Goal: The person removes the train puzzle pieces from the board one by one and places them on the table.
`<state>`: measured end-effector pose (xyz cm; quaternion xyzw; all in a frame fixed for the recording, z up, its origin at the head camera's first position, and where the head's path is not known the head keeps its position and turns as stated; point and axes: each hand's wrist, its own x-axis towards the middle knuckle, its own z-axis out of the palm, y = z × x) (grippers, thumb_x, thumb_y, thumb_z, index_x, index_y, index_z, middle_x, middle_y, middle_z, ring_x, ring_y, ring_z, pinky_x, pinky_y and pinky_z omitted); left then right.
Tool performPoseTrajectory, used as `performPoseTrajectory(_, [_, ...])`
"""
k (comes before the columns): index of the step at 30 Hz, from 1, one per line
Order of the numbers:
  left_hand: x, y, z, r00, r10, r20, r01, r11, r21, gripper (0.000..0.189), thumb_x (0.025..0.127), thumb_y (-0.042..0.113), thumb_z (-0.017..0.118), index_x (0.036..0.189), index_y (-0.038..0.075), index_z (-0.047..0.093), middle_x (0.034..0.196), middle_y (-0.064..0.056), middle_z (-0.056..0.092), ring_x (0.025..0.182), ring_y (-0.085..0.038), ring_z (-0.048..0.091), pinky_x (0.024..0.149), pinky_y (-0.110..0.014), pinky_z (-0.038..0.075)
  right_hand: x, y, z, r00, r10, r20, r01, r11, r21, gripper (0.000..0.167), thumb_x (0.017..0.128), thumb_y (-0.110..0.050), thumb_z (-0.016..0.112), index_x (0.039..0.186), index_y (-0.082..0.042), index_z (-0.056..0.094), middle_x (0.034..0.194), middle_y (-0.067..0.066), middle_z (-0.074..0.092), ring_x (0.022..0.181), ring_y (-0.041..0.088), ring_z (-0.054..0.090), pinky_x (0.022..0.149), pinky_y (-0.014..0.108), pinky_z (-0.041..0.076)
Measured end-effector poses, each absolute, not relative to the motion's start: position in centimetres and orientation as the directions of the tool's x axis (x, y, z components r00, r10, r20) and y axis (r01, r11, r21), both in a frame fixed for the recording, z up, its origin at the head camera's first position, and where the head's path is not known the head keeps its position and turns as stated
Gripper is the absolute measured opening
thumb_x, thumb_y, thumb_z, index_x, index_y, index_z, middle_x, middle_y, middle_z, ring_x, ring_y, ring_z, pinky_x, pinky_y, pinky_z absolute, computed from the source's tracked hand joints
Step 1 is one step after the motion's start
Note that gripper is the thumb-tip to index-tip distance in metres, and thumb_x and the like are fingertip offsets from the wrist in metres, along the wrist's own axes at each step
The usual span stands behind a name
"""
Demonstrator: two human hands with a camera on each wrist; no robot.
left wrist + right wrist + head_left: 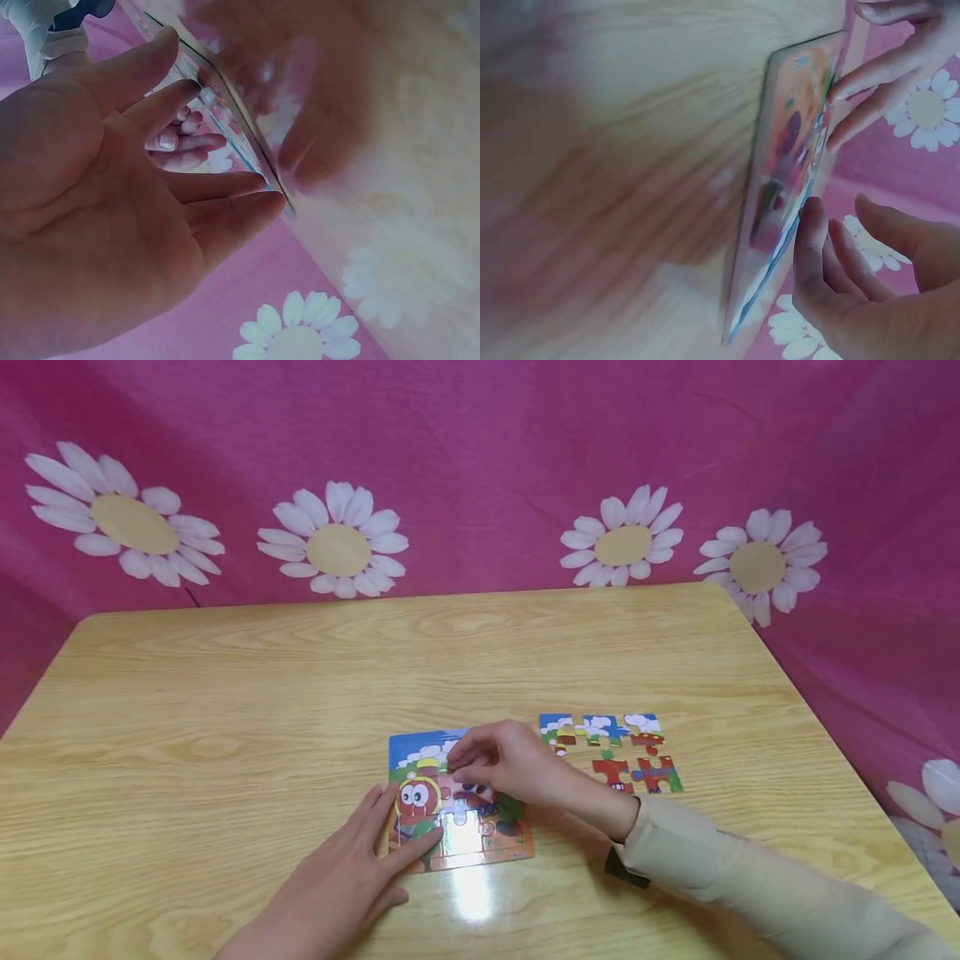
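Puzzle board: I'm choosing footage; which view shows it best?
The head view: the puzzle board shows from above, though partly covered. The right wrist view shows it steeply slanted; the left wrist view, a thin, partly hidden strip.

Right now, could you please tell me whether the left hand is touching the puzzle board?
Touching: the left wrist view shows the left hand with its fingertips meeting the edge of the puzzle board, no gap visible.
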<state>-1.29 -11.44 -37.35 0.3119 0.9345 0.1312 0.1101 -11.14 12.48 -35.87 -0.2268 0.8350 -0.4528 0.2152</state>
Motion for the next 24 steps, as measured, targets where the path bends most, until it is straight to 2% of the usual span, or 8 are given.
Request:
performPoseTrajectory(5, [-1.1,-11.7,-37.6,-0.783,0.611,-0.118,0.558,0.773,0.302,0.060,0.093,0.038,0.065,0.149,0.034,0.043,0.156,-0.028,0.021,0.141,-0.045,0.026,0.095,-0.054,0.047,-11.3,11.3,-35.9,-0.795,-0.586,-0.155,-0.208,0.504,-0.838,0.016,0.091,-0.006,0.068,0.107,-0.002,0.070,0.100,0.005,0.073,0.083,0.007,0.067,0.073,0.021,0.053])
performPoseTrajectory(11, [-1.1,-11.6,-37.7,-0.777,0.623,-0.093,0.576,0.762,0.296,0.061,0.092,0.038,0.067,0.148,0.033,0.044,0.155,-0.031,0.022,0.139,-0.047,0.028,0.093,-0.055,0.048,-11.3,10.8,-36.1,-0.793,-0.585,-0.166,-0.196,0.505,-0.840,0.015,0.091,-0.004,0.068,0.105,0.000,0.071,0.097,0.006,0.074,0.077,0.005,0.067,0.065,0.021,0.053])
performPoseTrajectory(16, [-1.2,-11.6,-37.7,-0.775,0.622,-0.113,0.567,0.763,0.309,0.060,0.092,0.036,0.068,0.148,0.031,0.046,0.154,-0.032,0.021,0.139,-0.048,0.028,0.094,-0.056,0.047,-11.2,10.6,-36.4,-0.797,-0.580,-0.168,-0.172,0.484,-0.858,0.016,0.089,-0.002,0.069,0.105,0.001,0.070,0.096,0.007,0.073,0.079,0.008,0.068,0.067,0.021,0.053])
performPoseTrajectory(24, [-1.2,-11.6,-37.6,-0.783,0.611,-0.114,0.554,0.770,0.316,0.060,0.091,0.034,0.069,0.146,0.032,0.048,0.154,-0.031,0.023,0.140,-0.046,0.028,0.095,-0.055,0.047,-10.7,9.9,-37.0,-0.813,-0.574,-0.093,-0.220,0.451,-0.865,0.023,0.082,0.000,0.076,0.104,0.002,0.069,0.091,0.006,0.070,0.079,0.008,0.066,0.070,0.019,0.053])
